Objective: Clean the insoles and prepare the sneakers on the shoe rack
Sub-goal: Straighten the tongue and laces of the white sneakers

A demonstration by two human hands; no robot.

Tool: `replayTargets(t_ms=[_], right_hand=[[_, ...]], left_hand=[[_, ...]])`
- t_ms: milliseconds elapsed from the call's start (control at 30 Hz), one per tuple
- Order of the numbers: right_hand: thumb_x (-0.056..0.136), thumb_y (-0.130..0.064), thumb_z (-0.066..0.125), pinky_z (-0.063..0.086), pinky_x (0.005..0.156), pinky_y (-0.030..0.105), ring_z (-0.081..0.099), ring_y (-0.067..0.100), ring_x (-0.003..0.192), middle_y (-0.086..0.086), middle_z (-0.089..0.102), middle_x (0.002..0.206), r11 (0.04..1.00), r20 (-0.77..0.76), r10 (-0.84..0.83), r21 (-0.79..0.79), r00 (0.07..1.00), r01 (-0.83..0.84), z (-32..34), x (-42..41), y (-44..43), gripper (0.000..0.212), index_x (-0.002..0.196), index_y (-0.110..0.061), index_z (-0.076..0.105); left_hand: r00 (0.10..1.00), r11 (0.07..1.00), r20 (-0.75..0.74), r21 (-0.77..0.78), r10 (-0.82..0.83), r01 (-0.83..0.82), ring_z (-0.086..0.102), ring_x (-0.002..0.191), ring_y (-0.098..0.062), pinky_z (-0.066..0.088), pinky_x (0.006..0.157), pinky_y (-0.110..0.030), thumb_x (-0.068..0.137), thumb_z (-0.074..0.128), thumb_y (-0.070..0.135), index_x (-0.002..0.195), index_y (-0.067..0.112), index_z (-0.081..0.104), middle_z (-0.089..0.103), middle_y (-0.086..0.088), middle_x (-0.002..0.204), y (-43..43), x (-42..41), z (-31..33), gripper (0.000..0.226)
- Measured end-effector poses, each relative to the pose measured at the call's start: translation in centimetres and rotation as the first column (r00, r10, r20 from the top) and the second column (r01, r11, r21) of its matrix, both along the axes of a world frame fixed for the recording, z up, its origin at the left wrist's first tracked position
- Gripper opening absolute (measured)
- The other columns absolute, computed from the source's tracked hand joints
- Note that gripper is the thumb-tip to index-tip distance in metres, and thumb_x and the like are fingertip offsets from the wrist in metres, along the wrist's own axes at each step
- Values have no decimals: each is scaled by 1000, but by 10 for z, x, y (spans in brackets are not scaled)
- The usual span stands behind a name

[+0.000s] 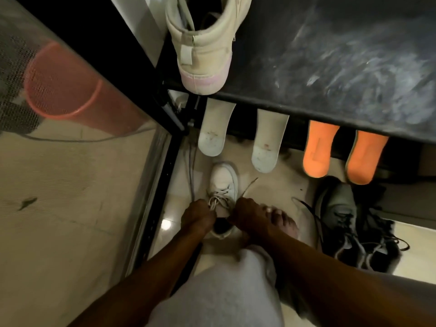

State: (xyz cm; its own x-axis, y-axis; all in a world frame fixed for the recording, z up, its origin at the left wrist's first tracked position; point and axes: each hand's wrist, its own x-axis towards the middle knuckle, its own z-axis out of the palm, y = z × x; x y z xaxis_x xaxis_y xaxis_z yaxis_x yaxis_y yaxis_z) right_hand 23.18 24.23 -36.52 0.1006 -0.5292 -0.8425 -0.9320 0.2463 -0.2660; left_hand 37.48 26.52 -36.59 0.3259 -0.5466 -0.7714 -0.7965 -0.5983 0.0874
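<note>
Head view: glossy tile floor (278, 185) under dusty rack shelf (330, 55); left hand (197, 217), right hand (246, 214) each grip sneaker laces (218, 200).

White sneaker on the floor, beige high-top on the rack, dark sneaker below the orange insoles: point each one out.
white sneaker (224, 179), head view, on its toe cap.
beige high-top (207, 57), head view, on its heel panel.
dark sneaker (337, 202), head view, on its gray toe.

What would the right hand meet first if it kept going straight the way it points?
Probably the white sneaker: the right hand, pinching a lace, points across its laced top, almost touching. Depth is hard to judge from above.
</note>
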Motion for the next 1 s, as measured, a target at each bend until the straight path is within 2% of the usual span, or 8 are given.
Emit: replayTargets(t_ms=[200, 433, 533, 600, 667, 733, 900, 1000], right_hand=[[95, -31, 64, 46, 104, 38, 55, 35, 129, 19, 56, 139, 999, 42, -14, -31, 999, 16, 11, 2, -10, 45, 131, -5, 55], [95, -35, 59, 50, 87, 34, 63, 34, 115, 17, 66, 125, 993, 142, -65, -88, 988, 78, 71, 6, -33, 40, 119, -3, 63], [95, -37, 57, 47, 71, 28, 70, 28, 99, 11, 70, 98, 989, 221, -88, -94, 971, 111, 109, 11, -42, 34, 102, -5, 66], [95, -34, 55, 49, 59, 24, 72, 21, 74, 3, 70, 71, 990, 276, -113, -50, 955, 131, 135, 18, -47, 36, 92, -1, 69], [95, -27, 53, 49, 47, 21, 65, 16, 50, 0, 64, 52, 993, 305, -103, -16, 947, 114, 168, 26, -52, 35, 77, -2, 69], [98, -23, 50, 46, 43, 19, 59, 15, 45, 5, 64, 55, 997, 316, -69, -8, 946, 75, 201, 33, -56, 36, 75, -2, 68], [100, -29, 48, 42, 41, 20, 56, 17, 40, 12, 66, 61, 991, 331, -94, -57, 939, 119, 258, 37, -62, 41, 74, -3, 66], [97, -25, 48, 35, 35, 15, 48, 13, 31, 11, 62, 53, 986, 366, -118, -67, 923, 153, 293, 33, -64, 38, 79, 1, 67]], left_hand=[[1000, 998, 17, -58, 14, -13, 67, 100, -27, 50, 76, -29, 96, 57, 39, 109, 16, 70, 71, -7, 111, -7, 0, 14, 30], [1000, 992, 15, -123, 15, -13, 61, 80, -22, 45, 67, -27, 96, 56, 40, 100, 14, 71, 71, -6, 100, -20, 9, 67, 30], [999, 985, -10, -171, 34, -35, 62, 81, -24, 47, 69, -28, 95, 56, 46, 91, 17, 64, 65, -4, 91, -29, 24, 108, 30], [999, 981, -32, -189, 34, -39, 67, 86, -28, 55, 75, -32, 91, 56, 50, 88, 15, 65, 70, -7, 94, -36, 38, 130, 36], [1000, 979, -11, -202, -2, 0, 69, 83, -29, 55, 71, -31, 92, 56, 51, 85, 13, 66, 71, -10, 91, -44, 51, 161, 40], [998, 973, 9, -226, -54, 55, 68, 70, -26, 52, 60, -30, 94, 55, 54, 76, 13, 66, 70, -9, 80, -52, 59, 193, 46], [992, 970, 14, -207, -127, 127, 71, 54, -26, 59, 54, -33, 88, 65, 52, 67, 7, 70, 70, -8, 60, -73, 68, 267, 50], [981, 963, 20, -186, -194, 194, 73, 55, -25, 62, 54, -35, 88, 65, 45, 75, 6, 73, 74, -9, 67, -79, 63, 314, 42]])
